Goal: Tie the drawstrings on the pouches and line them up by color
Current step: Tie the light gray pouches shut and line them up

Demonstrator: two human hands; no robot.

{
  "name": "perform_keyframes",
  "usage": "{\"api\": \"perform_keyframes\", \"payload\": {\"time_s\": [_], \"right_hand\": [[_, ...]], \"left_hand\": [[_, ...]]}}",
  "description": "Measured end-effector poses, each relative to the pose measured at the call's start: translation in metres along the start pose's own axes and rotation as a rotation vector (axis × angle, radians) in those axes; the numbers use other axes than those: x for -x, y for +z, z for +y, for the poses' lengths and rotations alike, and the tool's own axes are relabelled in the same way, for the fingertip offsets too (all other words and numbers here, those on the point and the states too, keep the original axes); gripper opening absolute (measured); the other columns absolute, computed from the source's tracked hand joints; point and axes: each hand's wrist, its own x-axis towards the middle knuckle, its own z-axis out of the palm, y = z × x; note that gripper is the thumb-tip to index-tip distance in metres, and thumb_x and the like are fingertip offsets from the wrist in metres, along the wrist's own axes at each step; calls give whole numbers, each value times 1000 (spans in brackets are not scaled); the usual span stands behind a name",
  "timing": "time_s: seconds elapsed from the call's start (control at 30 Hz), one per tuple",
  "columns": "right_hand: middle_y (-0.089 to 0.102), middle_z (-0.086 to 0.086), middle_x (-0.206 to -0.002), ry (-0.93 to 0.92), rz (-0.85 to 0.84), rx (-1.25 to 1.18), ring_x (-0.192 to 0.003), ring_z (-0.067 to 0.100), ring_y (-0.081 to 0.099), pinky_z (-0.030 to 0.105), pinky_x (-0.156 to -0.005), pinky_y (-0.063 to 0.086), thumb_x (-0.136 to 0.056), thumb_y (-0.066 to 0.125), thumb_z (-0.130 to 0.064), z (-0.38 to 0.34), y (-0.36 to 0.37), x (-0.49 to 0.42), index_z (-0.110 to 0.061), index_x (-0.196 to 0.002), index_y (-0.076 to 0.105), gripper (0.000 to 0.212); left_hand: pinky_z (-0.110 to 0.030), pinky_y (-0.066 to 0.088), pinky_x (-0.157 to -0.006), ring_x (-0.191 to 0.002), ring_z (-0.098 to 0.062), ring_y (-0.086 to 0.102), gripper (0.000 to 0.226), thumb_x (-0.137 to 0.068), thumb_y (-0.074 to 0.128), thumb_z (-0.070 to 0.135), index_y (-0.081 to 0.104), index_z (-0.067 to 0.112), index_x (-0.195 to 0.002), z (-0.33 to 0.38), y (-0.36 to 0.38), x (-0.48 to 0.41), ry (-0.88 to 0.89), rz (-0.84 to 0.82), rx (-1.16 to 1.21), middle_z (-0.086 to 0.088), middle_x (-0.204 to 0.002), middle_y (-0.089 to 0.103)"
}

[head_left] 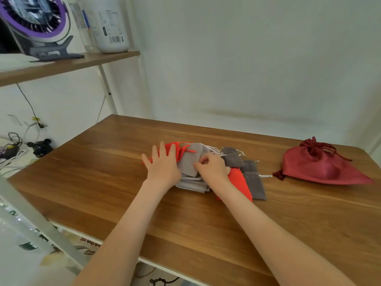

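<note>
At the middle of the wooden table [103, 172] we note a heap of small pouches. Light grey pouches [192, 183] sit stacked at the centre, and an orange-red pouch [175, 149] lies at the stack's far left with its cords loose. A second orange-red pouch [240, 182] lies to the right, and dark grey pouches [254, 184] fan out beyond it.

Our left hand [162, 164] lies flat, fingers straight and spread, pressing the heap's left side. Our right hand [212, 168] has curled fingers pinching the top light grey pouch.

Well apart to the right is a dark red drawstring bag [317, 164], its mouth gathered. On the shelf [61, 67] at upper left stand a fan [35, 19] and a white bottle [112, 25].
</note>
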Motion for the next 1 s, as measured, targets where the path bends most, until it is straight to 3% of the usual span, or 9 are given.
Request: {"api": "perform_keyframes", "payload": {"time_s": [0.13,0.27,0.37,0.4,0.5,0.6,0.8,0.9,1.0], "right_hand": [[48,3,-75,-87,-110,-493,-71,16,45,36,-70,38,-87,58,-10,3,-30,11,-16,-76,46,17],[49,6,-79,-188,-227,-724,-75,17,46,30,-67,37,-93,57,-9,24,-83,31,-11,-83,45,15],[59,3,-84,-186,-248,-877,-82,17,56,29,-70,46,-92,55,-4,51,-121,43,-9,-88,46,11],[61,3,-87,-177,-231,-907,-85,16,58,28,-72,48,-91,54,-2,61,-133,44,-9,-90,47,10],[64,1,-92,-152,-200,-985,-91,13,62,26,-77,51,-90,52,1,87,-160,47,-8,-102,47,15],[63,3,-94,-146,-209,-1002,-94,16,60,26,-79,51,-86,56,-1,109,-176,48,-7,-103,46,21],[68,-2,-102,-97,-206,-849,-99,15,63,25,-82,52,-91,57,-15,139,-205,44,-4,-99,56,13],[67,-12,-101,-77,75,-288,-101,8,58,25,-88,42,-100,40,-31,160,-212,38,-29,-100,67,27],[67,-8,-105,-89,117,149,-105,12,55,33,-91,35,-100,36,-28,181,-209,25,-25,-101,67,31]], "left_hand": [[-52,-7,-115,-146,-20,-6,71,-87,43,9,15,21,-151,30,-23,4,195,141,340,-4,-160,3],[-37,19,-115,-142,-17,19,43,-103,31,24,29,18,-146,64,-33,8,302,167,724,-2,-152,29],[-24,37,-79,-114,-16,48,32,-103,31,36,53,19,-118,95,-32,12,315,-15,774,1,-119,55],[-25,37,-76,-107,-15,51,32,-102,31,38,55,18,-111,109,-28,12,323,-93,778,1,-113,57],[-30,38,-84,-105,-16,48,35,-101,33,41,53,15,-116,146,-14,9,343,-395,920,-2,-117,52],[-30,33,-76,-93,-17,42,26,-100,40,41,47,18,-109,174,-1,6,320,-576,1114,-3,-106,45],[-35,45,-82,-98,-18,53,37,-89,63,34,45,15,-115,210,18,1,208,-657,1223,-5,-111,54],[-35,50,-84,-101,-18,57,43,-86,69,21,42,15,-119,217,27,-3,214,-563,1225,-3,-112,53],[-27,50,-78,-95,-11,57,40,-87,67,16,45,17,-119,218,42,-6,287,-472,1073,-1,-112,55]]}}
